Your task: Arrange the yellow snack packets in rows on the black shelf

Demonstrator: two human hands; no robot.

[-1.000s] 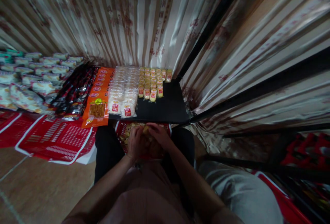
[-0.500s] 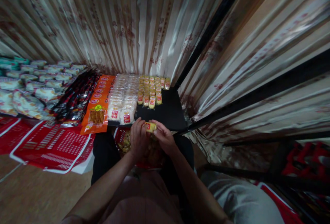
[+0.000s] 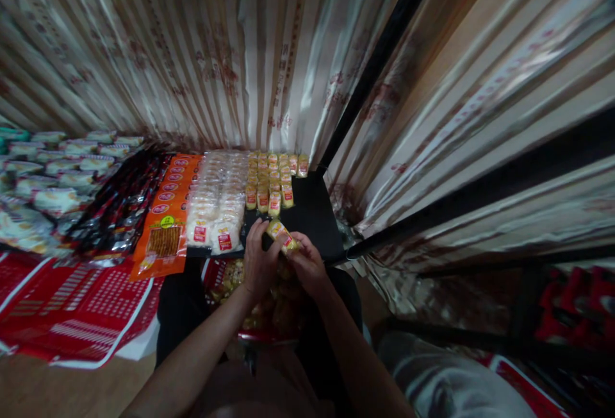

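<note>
Left grip (image 3: 260, 259), right grip (image 3: 308, 267), closed on one yellow packet (image 3: 282, 236) — one lap basket (image 3: 269, 334), two white-packet columns (image 3: 225, 233)

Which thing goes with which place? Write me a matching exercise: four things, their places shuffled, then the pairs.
Things
1. single yellow packet
2. orange packet
3. clear packets
4. red container

Places
A. beside the rows of yellow packets, on their left
B. low between the person's legs, with yellowish contents
C. between the fingers of the left hand and right hand
D. just right of the dark packets

Pairs: 1-C, 2-D, 3-A, 4-B
</note>
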